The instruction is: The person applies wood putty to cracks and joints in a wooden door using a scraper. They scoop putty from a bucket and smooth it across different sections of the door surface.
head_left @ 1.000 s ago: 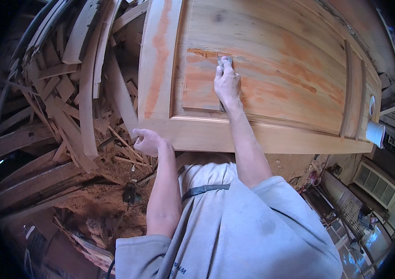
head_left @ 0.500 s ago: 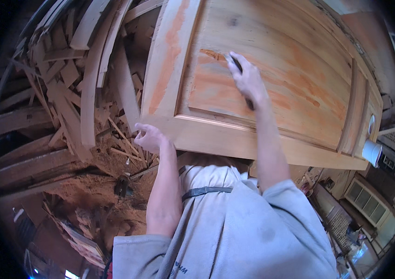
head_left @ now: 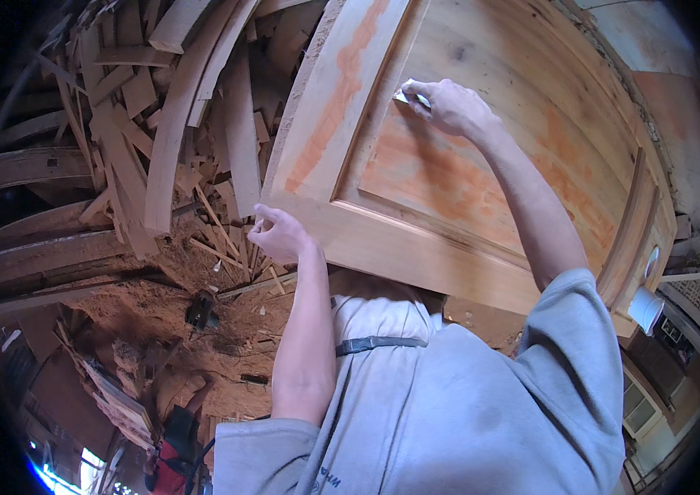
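Note:
A wooden panelled door lies flat before me, with orange filler smeared over its raised panel and a strip of it along the left frame piece. My right hand is closed around a putty knife, whose shiny blade meets the panel near its left moulding; the handle is mostly hidden in the hand. My left hand is beside the door's near left corner, its fingers curled in. Whatever it holds, if anything, is hidden.
Offcuts and long boards are heaped to the left of the door. Sawdust covers the floor below them. A white cup is at the door's right end. Near the lower left is a red and black object.
My right hand has moved with the putty knife to the far left of the panel, up to the moulding. The view has shifted, and my left hand stays near the corner.

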Demonstrator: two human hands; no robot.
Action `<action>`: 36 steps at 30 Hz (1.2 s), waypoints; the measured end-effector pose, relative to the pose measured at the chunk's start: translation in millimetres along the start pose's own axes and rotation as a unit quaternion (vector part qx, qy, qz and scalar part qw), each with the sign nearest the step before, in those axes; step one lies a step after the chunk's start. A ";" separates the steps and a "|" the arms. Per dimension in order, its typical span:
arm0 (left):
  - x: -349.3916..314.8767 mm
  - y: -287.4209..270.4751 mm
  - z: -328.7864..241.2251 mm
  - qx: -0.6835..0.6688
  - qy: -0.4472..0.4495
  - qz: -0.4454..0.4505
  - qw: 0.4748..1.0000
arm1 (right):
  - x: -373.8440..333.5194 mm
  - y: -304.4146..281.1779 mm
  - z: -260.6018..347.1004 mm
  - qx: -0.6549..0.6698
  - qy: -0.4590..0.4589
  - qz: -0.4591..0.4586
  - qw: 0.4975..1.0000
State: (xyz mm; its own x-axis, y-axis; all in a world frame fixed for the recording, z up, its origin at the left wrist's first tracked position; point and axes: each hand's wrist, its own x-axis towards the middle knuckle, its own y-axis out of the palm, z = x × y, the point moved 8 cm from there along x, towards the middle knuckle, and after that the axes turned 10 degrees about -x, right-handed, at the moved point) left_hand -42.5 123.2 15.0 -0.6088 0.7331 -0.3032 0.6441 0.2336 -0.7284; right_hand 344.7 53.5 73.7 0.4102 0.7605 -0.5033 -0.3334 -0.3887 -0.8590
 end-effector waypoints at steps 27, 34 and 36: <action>-1.5 -3.3 -1.0 -0.007 0.020 0.016 1.000 | -268.5 157.7 -78.5 0.910 0.110 -0.121 0.382; -9.8 -3.8 -4.6 -0.024 -0.032 0.050 0.998 | -347.0 219.3 -43.4 0.962 0.066 -0.236 0.120; -5.2 -6.4 2.8 -0.023 -0.012 0.033 0.999 | -371.8 227.7 -51.1 0.950 0.073 -0.291 0.089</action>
State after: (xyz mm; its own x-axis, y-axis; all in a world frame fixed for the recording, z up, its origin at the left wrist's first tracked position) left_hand -44.8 116.1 19.5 -0.5753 0.7327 -0.3636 0.7028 0.2153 -0.6780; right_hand 159.7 -344.3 60.5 0.7879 0.2948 -0.5407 0.2957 0.5890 0.7521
